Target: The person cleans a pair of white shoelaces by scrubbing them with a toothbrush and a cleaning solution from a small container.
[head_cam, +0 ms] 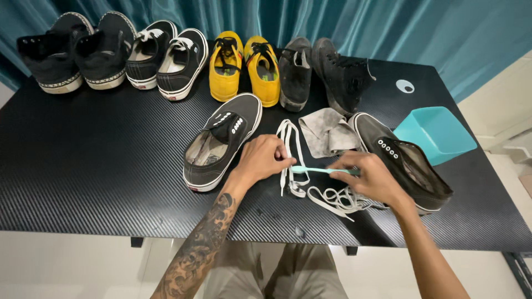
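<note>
Lace-scrubbing step judged underway: white shoelace (290, 145) pinned by left hand (265, 158); mint toothbrush (317, 170) gripped in right hand (370, 177) at 3 o'clock (bristles hidden). Next stroke needs lace kept taut.

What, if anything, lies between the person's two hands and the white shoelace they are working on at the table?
Nothing visible does. The left hand rests directly on the white shoelace, pinning it to the black table. The right hand holds a light green toothbrush whose head reaches the lace beside the left fingers. A loose lace pile lies beneath the right hand.
</note>
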